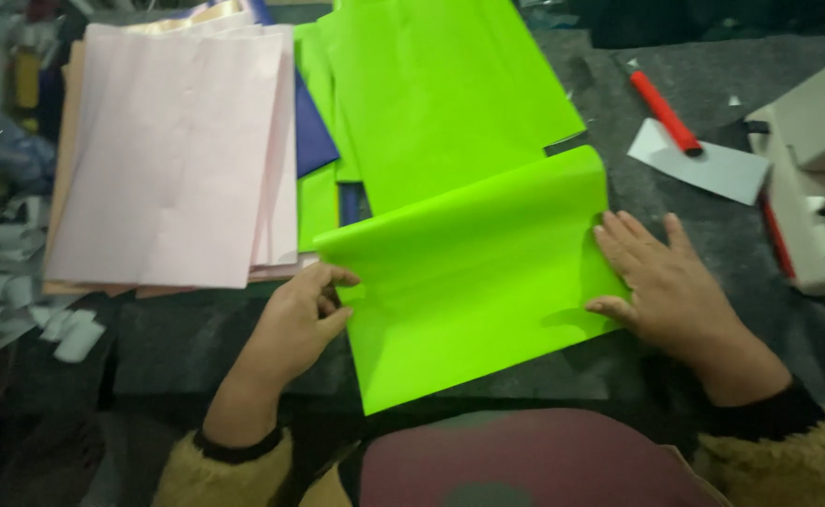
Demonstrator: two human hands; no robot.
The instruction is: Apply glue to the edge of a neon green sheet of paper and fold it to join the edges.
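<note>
Head view, person at the near edge of the table [713, 75], dark felt-like cover.

Green sheet [469, 282]: bright lime paper, folded over on itself, fold line running along its far side and still rounded, not creased flat. It lies at the near-middle of the table, skewed, near corner pointing toward the person.

Left hand [300, 319]: fingers curled, pinching the sheet's left edge near the fold. Judged to keep the two layers aligned. Right hand [661, 282]: open, palm down, fingers spread flat on the right edge, pressing the layers onto the table.

Beyond the fold: more green sheets [441, 84], touching or overlapped by the folded one. Far-left: pink paper stack [168, 160], blue sheet [314, 131] peeking out between the two.

Right side: red-handled tool [661, 108] resting on a white scrap [713, 169]; white box-like device [816, 178] at the right edge, well apart from the right hand.

Open room: bare cover near the left hand along the near edge; a strip between right hand and device.
</note>
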